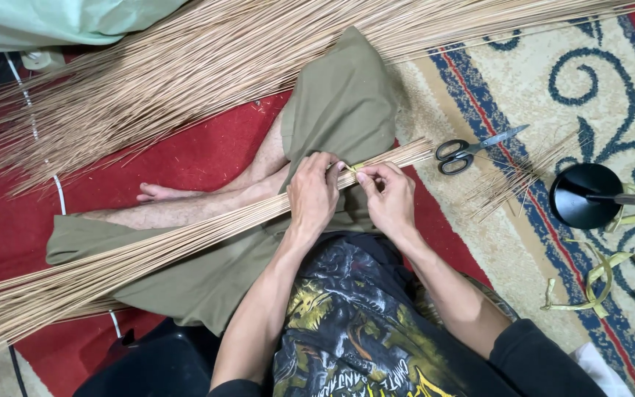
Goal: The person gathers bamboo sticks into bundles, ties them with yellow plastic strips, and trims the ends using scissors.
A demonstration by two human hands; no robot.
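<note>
Lying across the lap on olive shorts, fanning toward the lower left over the red floor mat: a long bundle of thin tan sticks. Clamped around that bundle near its bound end, left hand wrapping it from above, right hand just beside, fingertips pinching a yellow-green strip on the bundle. Just past the bundle's end, black-handled scissors on the patterned carpet; farther off, a black round dish; above the bundle, a larger loose heap of sticks.
</note>
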